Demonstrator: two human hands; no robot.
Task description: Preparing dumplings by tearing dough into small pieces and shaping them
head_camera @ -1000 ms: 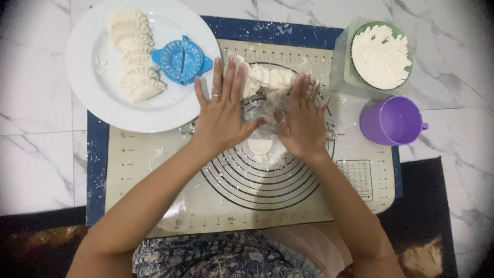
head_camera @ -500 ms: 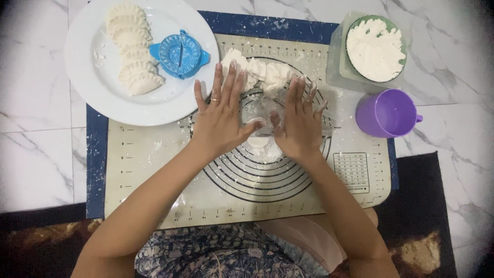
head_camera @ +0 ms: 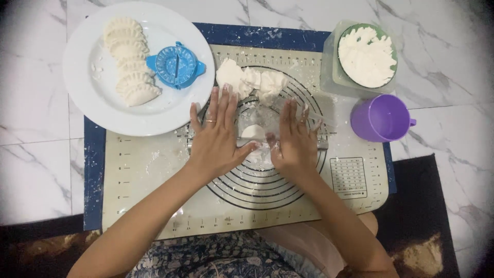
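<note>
My left hand [head_camera: 216,140] and my right hand [head_camera: 294,146] lie flat, fingers spread, palms pressing on a thin rolling pin [head_camera: 322,145] that runs crosswise under them. Between the two hands, just beyond the pin, sits a small flattened white dough piece [head_camera: 253,132]. All this rests on a beige pastry mat [head_camera: 144,175] printed with dark rings. Neither hand's fingers curl around anything.
Lumps of white dough [head_camera: 250,80] lie at the mat's far edge. A white plate [head_camera: 90,103] at the far left carries several folded dumplings [head_camera: 128,67] and a blue dumpling press [head_camera: 176,65]. At the right stand a bowl of flour [head_camera: 366,55] and a purple cup [head_camera: 381,117].
Both hands have drawn back toward me with the pin. The dough piece, earlier seen near my wrists, now shows beyond the pin between my hands.
</note>
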